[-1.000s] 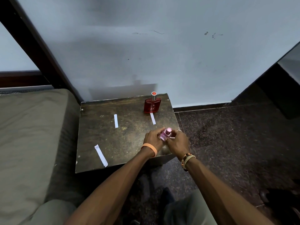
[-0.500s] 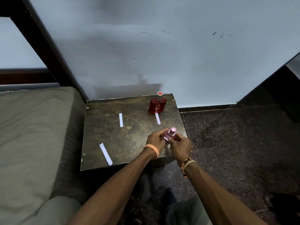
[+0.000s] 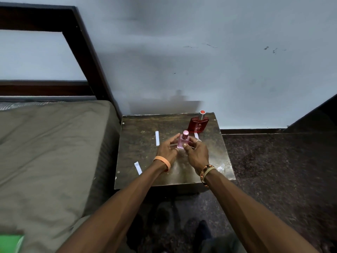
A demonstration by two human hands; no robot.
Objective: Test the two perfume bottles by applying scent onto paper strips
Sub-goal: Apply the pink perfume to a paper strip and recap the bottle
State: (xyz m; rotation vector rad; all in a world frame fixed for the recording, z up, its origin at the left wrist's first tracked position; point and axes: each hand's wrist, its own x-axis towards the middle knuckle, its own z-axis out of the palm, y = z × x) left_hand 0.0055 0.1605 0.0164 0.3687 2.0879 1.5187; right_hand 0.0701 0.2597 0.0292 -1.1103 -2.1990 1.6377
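1. One grey-brown mattress [image 3: 47,152] with a soft, creased cover lies along the table's left edge, under a dark wooden bed frame [image 3: 87,57].
2. The table [image 3: 138,150] is a small square block with a mottled, worn dark top and pale screw heads near its corners.
3. The left hand [image 3: 166,149] is half curled, its fingers touching the left side of the pink bottle; an orange band sits on that wrist.
4. The right hand [image 3: 197,154] grasps the pink bottle from the right, thumb on its front face; a ring and woven bands show.
5. The red perfume bottle [image 3: 197,124] stands upright at the table's far right corner: glossy, flat-shouldered, silver neck with a red top. Its front markings are too small to read.
6. The pink perfume bottle [image 3: 183,141] is translucent, squarish, with a round pink cap, held upright above the table's middle.
7. Three white paper strips: one [image 3: 157,138] toward the far edge, one [image 3: 138,168] near the front left corner, one [image 3: 196,135] just before the red bottle, partly hidden.
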